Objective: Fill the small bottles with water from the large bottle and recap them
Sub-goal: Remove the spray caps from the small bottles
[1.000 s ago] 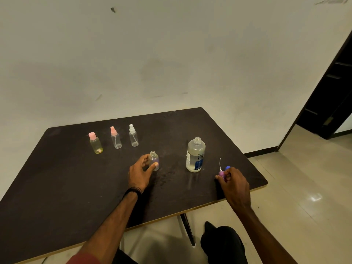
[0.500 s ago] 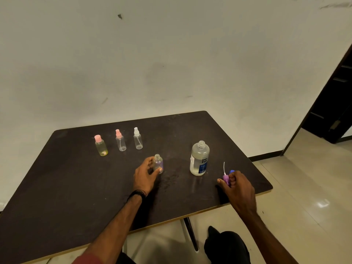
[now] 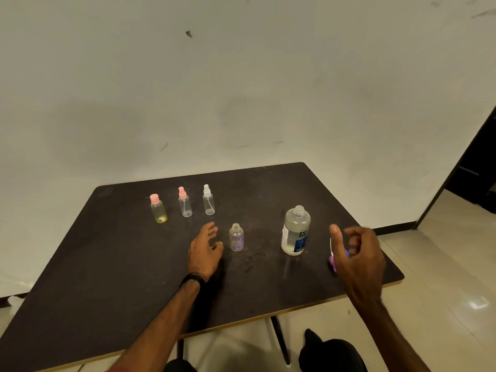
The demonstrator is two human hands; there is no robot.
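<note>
A small clear bottle (image 3: 236,238) stands uncapped at the middle of the dark table (image 3: 107,277). My left hand (image 3: 205,251) lies just left of it with fingers spread, apart from the bottle. The large bottle (image 3: 295,232), uncapped and holding water, stands to the right. Further right, my right hand (image 3: 357,253) hovers above the table with loosely curled fingers and holds nothing. The purple spray cap (image 3: 332,261) with its white tube lies on the table, partly hidden behind that hand.
In a row at the back left stand three capped small bottles: a yellowish one with a pink cap (image 3: 159,209), a clear one with a pink sprayer (image 3: 184,203), and a clear one with a white sprayer (image 3: 208,200). The table's right edge is close to the cap.
My left hand has let go of the small bottle and opened beside it. My right hand has released the purple spray cap onto the table and lifted.
</note>
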